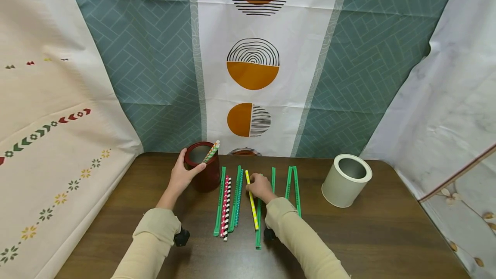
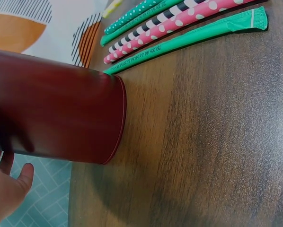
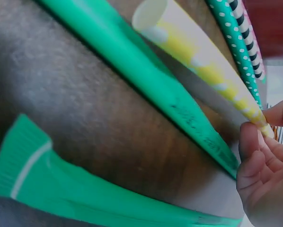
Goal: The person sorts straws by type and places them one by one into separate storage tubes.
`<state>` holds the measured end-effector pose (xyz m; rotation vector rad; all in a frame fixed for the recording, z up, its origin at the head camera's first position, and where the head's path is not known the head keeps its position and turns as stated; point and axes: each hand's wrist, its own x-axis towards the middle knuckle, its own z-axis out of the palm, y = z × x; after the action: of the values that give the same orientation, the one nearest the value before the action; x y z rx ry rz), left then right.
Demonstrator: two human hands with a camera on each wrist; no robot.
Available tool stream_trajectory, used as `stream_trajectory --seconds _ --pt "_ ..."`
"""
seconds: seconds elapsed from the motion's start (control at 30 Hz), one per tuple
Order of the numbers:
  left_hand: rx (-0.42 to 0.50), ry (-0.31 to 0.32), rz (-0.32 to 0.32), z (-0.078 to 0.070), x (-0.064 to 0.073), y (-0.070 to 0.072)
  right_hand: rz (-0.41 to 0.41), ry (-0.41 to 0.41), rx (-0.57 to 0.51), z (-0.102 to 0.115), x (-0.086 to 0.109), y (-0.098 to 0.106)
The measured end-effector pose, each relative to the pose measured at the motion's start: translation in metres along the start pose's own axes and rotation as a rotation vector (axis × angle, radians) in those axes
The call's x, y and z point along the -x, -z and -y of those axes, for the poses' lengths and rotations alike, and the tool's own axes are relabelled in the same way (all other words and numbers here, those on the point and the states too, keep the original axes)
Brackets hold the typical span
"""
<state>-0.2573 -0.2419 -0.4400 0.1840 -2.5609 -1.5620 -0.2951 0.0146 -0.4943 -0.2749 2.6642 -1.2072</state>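
Note:
My left hand [image 1: 182,176] grips the dark red canister [image 1: 208,178] near its rim, thumb on the near side. Inside that canister, patterned paper straws [image 1: 211,151] lean to the right and stick out over the rim. With thumb and fingers my right hand [image 1: 261,187] pinches a yellow-and-white paper straw [image 1: 252,206] near its far end. In the right wrist view the near end of the yellow straw [image 3: 198,61] hangs above the table, tilted. Below it lies a green wrapped straw [image 1: 258,236].
Between the hands lie a pink dotted straw [image 1: 223,216], a black-and-white striped straw [image 1: 227,210], a teal dotted straw [image 1: 239,201] and green wrapped straws [image 1: 219,206]. More green wrapped straws [image 1: 296,188] lie right of the right hand. A cream canister [image 1: 336,186] stands at the right.

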Motion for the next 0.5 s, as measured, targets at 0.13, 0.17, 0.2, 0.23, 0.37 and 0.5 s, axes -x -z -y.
stream_trajectory --seconds 0.13,0.17,0.2,0.23,0.37,0.5 --pt "-0.013 0.006 0.001 0.000 0.000 0.000 0.019 0.016 -0.074 0.005 -0.002 0.006" --pt "-0.016 0.007 0.001 0.000 0.000 0.000 0.024 0.019 -0.091 0.006 -0.003 0.008" --pt "-0.017 0.008 0.001 0.001 0.000 0.000 0.025 0.028 -0.105 0.008 -0.003 0.010" --pt "-0.018 0.009 0.000 0.001 0.000 0.000 0.030 0.029 -0.121 0.010 -0.004 0.012" --pt "-0.017 -0.001 -0.004 0.001 -0.001 0.000 0.043 0.044 -0.172 0.016 -0.006 0.019" --pt "-0.014 -0.013 -0.007 0.001 -0.001 -0.001 0.057 0.045 -0.207 0.021 -0.007 0.025"
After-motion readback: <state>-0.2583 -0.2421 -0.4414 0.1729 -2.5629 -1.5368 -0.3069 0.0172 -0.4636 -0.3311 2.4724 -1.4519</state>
